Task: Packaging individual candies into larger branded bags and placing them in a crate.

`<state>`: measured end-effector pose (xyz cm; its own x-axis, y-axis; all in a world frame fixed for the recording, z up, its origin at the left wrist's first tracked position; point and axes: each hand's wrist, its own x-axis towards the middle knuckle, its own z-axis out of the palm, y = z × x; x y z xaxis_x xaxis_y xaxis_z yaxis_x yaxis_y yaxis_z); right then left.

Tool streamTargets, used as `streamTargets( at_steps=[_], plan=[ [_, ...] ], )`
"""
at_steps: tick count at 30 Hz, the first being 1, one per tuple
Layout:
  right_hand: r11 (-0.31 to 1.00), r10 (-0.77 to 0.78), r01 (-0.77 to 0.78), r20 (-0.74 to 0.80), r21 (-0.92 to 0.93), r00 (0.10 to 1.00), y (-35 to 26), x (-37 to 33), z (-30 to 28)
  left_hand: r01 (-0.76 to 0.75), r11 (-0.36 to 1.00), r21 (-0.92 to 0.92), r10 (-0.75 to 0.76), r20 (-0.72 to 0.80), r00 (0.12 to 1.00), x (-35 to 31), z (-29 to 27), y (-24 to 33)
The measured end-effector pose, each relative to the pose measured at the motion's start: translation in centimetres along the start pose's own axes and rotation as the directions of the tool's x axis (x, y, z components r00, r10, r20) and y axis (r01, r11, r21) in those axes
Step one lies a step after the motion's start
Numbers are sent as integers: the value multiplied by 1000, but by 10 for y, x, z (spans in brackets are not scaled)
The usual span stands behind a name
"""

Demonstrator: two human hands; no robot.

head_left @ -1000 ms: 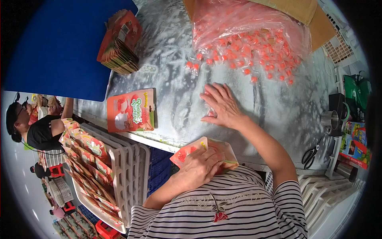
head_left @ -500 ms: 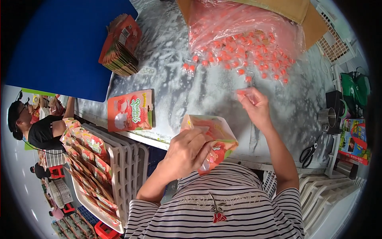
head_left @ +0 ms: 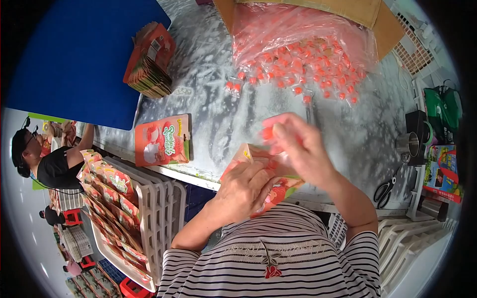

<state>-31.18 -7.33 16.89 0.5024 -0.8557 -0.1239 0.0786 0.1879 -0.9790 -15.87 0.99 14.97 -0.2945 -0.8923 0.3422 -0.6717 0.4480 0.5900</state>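
My left hand is wrapped round a red and green pouch, its mouth tilted up near the table's front edge. Just above that mouth is my right hand, smeared by motion, its fingers pinching a small red candy in clear wrap. Farther back, a heap of wrapped red candies spills from a plastic-lined cardboard box. A few lie loose at the heap's front edge. One flat pouch rests on the table left of my hands.
A stack of pouches stands by a blue board at the far left. Filled white crates stand lower left, near a co-worker. At right are scissors, a metal cup and stacked white racks.
My right hand has moved left and nearer, from in front of the candy heap to above the pouch, bringing the candy with it. The left hand keeps its hold on the pouch.
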Motion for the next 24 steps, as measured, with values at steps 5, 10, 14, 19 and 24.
streamTargets(
  at_steps=[5, 10, 14, 19, 24],
  plan=[
    [822, -223, 308, 227, -479, 948, 12, -8, -6, 17, 1000, -11, -17, 12, 1000, -6, -5, -4],
    [523, -256, 510, 444, -684, 859, 23, -26, -9, -60, 991, -120, 51, -77, 996, -3, -5, -6],
    [606, -129, 552, 614, -573, 779, 28, -16, -22, -136, 979, -151, 131, -43, 990, -10, 1, 6],
    [858, 75, 254, 597, -447, 799, 31, 2, -36, -75, 997, -16, 75, 51, 996, -12, -5, 0],
    [771, -350, 157, -204, -618, 914, 65, 53, -92, 17, 999, 27, -16, -20, 1000, -11, -21, -3]
  ],
)
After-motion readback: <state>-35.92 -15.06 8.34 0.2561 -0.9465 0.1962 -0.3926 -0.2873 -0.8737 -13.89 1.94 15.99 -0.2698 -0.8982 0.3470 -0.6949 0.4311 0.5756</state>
